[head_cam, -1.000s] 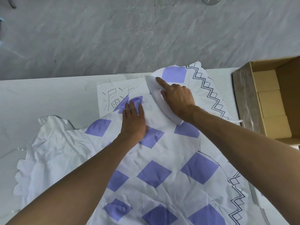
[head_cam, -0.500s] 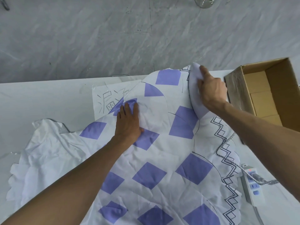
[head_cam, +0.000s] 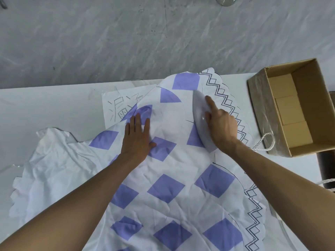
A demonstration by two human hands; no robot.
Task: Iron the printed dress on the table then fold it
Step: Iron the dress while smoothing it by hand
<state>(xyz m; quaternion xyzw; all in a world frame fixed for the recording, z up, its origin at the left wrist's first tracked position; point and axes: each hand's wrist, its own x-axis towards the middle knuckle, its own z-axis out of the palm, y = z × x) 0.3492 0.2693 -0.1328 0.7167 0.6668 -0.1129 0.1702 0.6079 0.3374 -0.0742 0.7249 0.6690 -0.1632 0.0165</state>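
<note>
— Ironing now, or folding?
— Ironing. The dress (head_cam: pixel 181 165) lies spread across the bench (head_cam: pixel 45 109), white with purple squares, its far edge over a scribbled sheet of paper (head_cam: pixel 116 105).
— And the hands?
— The right hand (head_cam: pixel 223 127) grips the iron (head_cam: pixel 200 116) near the zigzag hem, fingers curled round it, forefinger stretched along the top. The left hand (head_cam: pixel 137 140) lies flat on the cloth just beside it, fingers straight, pinning it down.
— Much left?
— I'd say so. The near half looks badly creased, so folding is some way off. The next stroke wants the flat hand shifted to keep the cloth taut, and the cord (head_cam: pixel 268 142) by the cardboard box (head_cam: pixel 319 98) kept off the fabric.
</note>
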